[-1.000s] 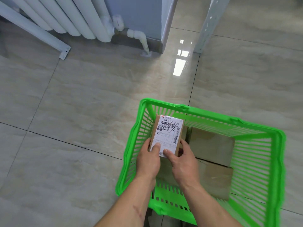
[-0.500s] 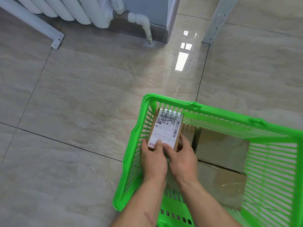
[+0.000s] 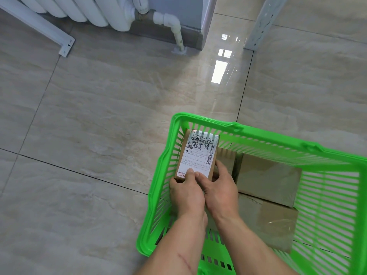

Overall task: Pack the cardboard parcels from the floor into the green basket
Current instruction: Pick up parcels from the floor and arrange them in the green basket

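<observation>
1. Parcel with the white shipping label (image 3: pixel 196 155) sits inside the green basket (image 3: pixel 264 137), in the far-left corner, label side up and its far end tipped slightly higher. Both hands are on its near end.
2. Left hand (image 3: pixel 185 192): thumb lies on the label's near edge; the other fingers curl under the near-left corner, mostly hidden. Reads as a pinch across the box thickness.
3. Right hand (image 3: pixel 220 188): thumb on top next to the left thumb, index finger running along the parcel's right side. Remaining fingers are tucked below, so I cannot tell how they lie.
4. Why two hands at one end: my read is that it lets the box be steered and lowered flat into the corner slot without dropping it.
5. Two plain cardboard parcels already lie in the basket: the far one (image 3: pixel 268 179) just right of the labelled parcel, the near taped one (image 3: pixel 272 225) against it on the near side.
6. Clearances: left basket wall is tight to the parcel's left edge, and the far wall is close to its top end. A low brown piece (image 3: pixel 226 157) shows between the labelled parcel and the far parcel.
7. Open room: right part of the basket shows bare mesh. Tiled floor (image 3: pixel 89 135) around the basket shows no more parcels in view.
8. Risk, as a guess: fingers caught between box and wall when seating it.
</observation>
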